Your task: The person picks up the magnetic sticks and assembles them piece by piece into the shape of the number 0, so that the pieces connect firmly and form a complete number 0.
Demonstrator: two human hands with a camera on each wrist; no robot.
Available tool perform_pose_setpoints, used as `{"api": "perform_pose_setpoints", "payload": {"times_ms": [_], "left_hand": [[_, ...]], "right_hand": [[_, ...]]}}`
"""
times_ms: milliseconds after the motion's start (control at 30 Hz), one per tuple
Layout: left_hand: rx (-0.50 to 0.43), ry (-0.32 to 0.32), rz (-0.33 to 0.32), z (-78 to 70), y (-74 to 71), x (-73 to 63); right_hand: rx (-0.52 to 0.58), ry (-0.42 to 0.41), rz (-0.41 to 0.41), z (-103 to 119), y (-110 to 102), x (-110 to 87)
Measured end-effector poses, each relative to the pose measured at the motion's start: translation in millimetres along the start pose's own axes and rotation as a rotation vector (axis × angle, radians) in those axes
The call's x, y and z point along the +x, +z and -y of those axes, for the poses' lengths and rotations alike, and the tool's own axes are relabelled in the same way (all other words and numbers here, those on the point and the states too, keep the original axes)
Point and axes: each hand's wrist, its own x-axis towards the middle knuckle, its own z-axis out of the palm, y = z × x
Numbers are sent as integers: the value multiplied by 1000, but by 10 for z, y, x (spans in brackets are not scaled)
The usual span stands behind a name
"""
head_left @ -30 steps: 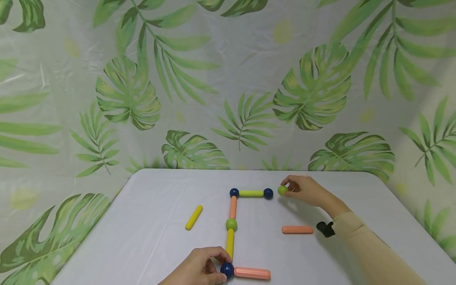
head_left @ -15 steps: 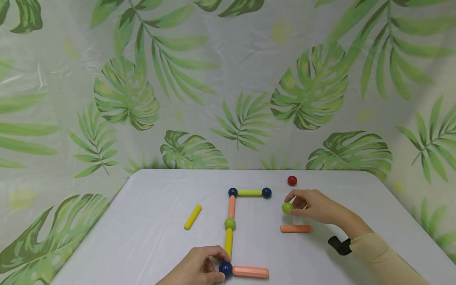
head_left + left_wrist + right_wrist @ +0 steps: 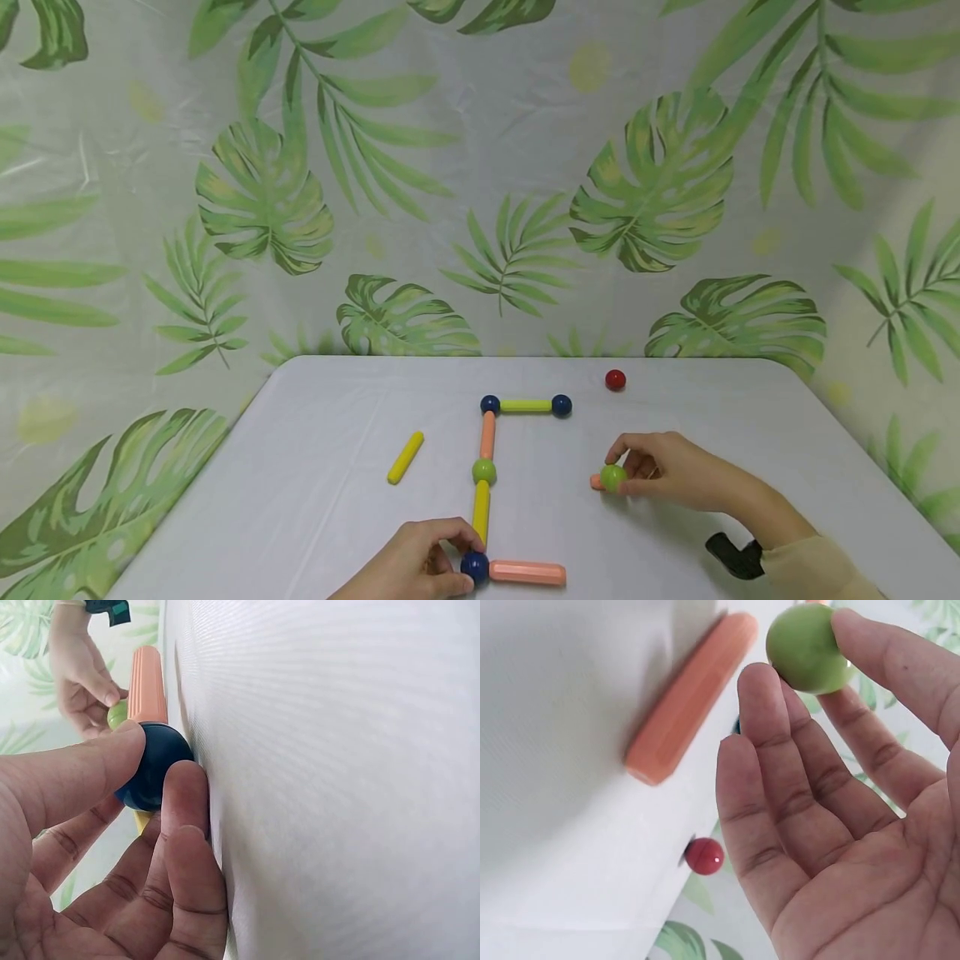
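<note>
My left hand (image 3: 431,557) grips a dark blue ball (image 3: 475,567) at the near end of a chain of rods and balls. An orange rod (image 3: 527,572) extends right from that ball, and a yellow rod (image 3: 482,512) leads away to a green ball (image 3: 484,471). Beyond come an orange rod (image 3: 487,435), a blue ball (image 3: 490,405), a lime rod (image 3: 526,406) and another blue ball (image 3: 561,406). My right hand (image 3: 675,469) pinches a second green ball (image 3: 806,646) between thumb and fingertips, above a loose orange rod (image 3: 690,701) on the table.
A loose yellow rod (image 3: 406,457) lies left of the chain on the white table (image 3: 315,517). Near the far edge sits a red ball (image 3: 615,380). A leaf-patterned sheet (image 3: 510,167) hangs behind the table.
My right hand has brought the green ball from beside the far blue ball toward me, over the loose orange rod. The red ball has come into sight. My left hand stays put.
</note>
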Motion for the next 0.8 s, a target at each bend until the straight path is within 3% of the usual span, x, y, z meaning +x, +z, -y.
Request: {"api": "perform_pose_setpoints", "payload": {"times_ms": [233, 567, 800], "left_hand": [[-5, -1, 0, 0, 1, 5], [-7, -9, 0, -12, 4, 4], [-6, -12, 0, -16, 6, 5]], "right_hand": [[48, 10, 46, -21, 99, -79], [107, -51, 82, -42, 281, -148], [90, -122, 98, -22, 414, -159]]}}
